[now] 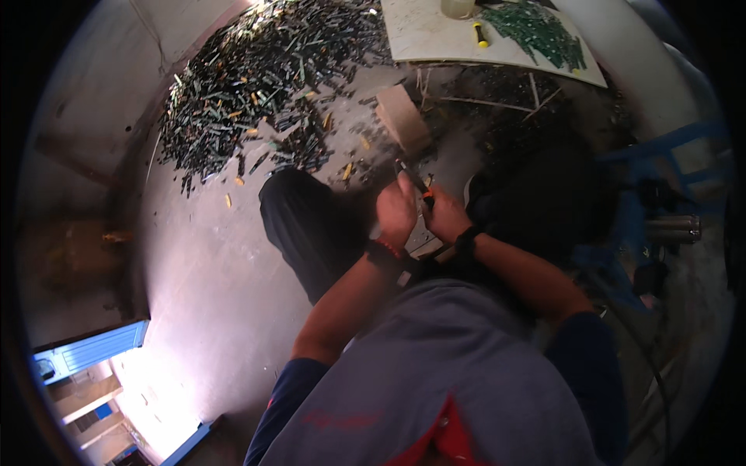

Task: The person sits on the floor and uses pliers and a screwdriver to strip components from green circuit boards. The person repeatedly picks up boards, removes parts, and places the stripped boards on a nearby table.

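Both my hands are together in front of my lap, between my knees. My right hand (448, 215) is closed around a slim hand tool (422, 186) with a black and orange handle; its exact kind is hard to make out. The tool points up and left, towards the far side. Beside it, my left hand (397, 208) is closed with its thumb up near the tool's tip. Whatever the left fingers hold is hidden or too small to name. A brown cardboard box (403, 118) stands on the floor just beyond my hands.
A large heap of dark strips with some yellow pieces (256, 85) covers the far left floor. On a pale low table (423, 39) lie green strips (536, 31), a yellow-black screwdriver (480, 35) and a container (458, 8). A blue frame (660, 147) and metal cylinder (674, 228) are at right.
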The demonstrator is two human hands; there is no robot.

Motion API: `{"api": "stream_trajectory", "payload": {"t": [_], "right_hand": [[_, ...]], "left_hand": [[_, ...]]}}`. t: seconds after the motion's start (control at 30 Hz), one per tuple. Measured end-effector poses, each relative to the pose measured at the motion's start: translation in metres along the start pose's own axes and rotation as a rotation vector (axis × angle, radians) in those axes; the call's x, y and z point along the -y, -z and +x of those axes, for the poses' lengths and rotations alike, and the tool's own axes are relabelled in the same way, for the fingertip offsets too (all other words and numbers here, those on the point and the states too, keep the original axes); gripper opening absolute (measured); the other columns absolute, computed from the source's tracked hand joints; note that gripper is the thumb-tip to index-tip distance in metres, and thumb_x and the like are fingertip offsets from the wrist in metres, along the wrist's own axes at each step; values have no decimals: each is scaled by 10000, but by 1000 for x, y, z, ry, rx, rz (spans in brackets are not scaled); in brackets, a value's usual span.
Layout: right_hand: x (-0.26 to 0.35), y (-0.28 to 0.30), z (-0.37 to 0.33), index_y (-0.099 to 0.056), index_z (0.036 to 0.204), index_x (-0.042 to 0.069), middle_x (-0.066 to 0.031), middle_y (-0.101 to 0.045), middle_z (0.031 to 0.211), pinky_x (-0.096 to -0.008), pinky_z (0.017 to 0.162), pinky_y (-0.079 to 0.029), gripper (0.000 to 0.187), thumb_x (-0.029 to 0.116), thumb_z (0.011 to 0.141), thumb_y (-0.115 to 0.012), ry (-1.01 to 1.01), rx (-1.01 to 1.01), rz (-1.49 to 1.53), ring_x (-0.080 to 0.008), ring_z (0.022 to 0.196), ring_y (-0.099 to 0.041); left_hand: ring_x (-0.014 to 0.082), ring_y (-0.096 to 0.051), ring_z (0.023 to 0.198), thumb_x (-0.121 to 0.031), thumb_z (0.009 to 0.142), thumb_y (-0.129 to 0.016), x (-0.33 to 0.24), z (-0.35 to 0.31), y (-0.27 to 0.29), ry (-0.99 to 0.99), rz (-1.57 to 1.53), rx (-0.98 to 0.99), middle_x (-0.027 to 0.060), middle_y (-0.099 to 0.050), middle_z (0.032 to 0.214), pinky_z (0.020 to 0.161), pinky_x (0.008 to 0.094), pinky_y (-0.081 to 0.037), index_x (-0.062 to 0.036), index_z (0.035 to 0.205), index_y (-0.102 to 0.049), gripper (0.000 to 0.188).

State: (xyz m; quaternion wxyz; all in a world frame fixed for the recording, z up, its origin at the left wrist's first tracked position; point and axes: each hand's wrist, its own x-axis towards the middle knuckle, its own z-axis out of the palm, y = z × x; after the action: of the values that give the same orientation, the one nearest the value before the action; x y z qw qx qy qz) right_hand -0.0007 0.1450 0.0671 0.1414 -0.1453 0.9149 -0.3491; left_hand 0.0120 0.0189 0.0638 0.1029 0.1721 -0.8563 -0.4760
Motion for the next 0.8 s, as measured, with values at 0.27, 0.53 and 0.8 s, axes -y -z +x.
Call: {"api": "stream_trajectory", "payload": {"t": [0.27,0.53,0.8], "right_hand": [[-31,32,28,-515,901,20,-210,-589,832,-479,705,-454,188,73,724,-550,342,-29,-288,-411,805,-567],[-30,62,32,-513,830,44,-184,-571,780,-489,651,-444,111,67,723,-495,440,-28,-464,-399,748,-562],[-38,84,38,-512,877,67,-159,-578,803,-471,661,-448,132,112,761,-469,493,91,-640,-366,759,-580]], "left_hand": [[189,-456,418,-408,944,-376,16,-7,11,340,-371,191,66,-456,487,429,341,-371,-4,601,-509,547],[235,-507,458,-390,917,-404,23,4,21,438,-232,362,109,-486,486,485,360,-401,29,562,-509,558],[427,-590,764,-357,885,-393,0,-2,35,76,235,408,276,-586,749,708,491,-456,49,712,-600,487]]}}
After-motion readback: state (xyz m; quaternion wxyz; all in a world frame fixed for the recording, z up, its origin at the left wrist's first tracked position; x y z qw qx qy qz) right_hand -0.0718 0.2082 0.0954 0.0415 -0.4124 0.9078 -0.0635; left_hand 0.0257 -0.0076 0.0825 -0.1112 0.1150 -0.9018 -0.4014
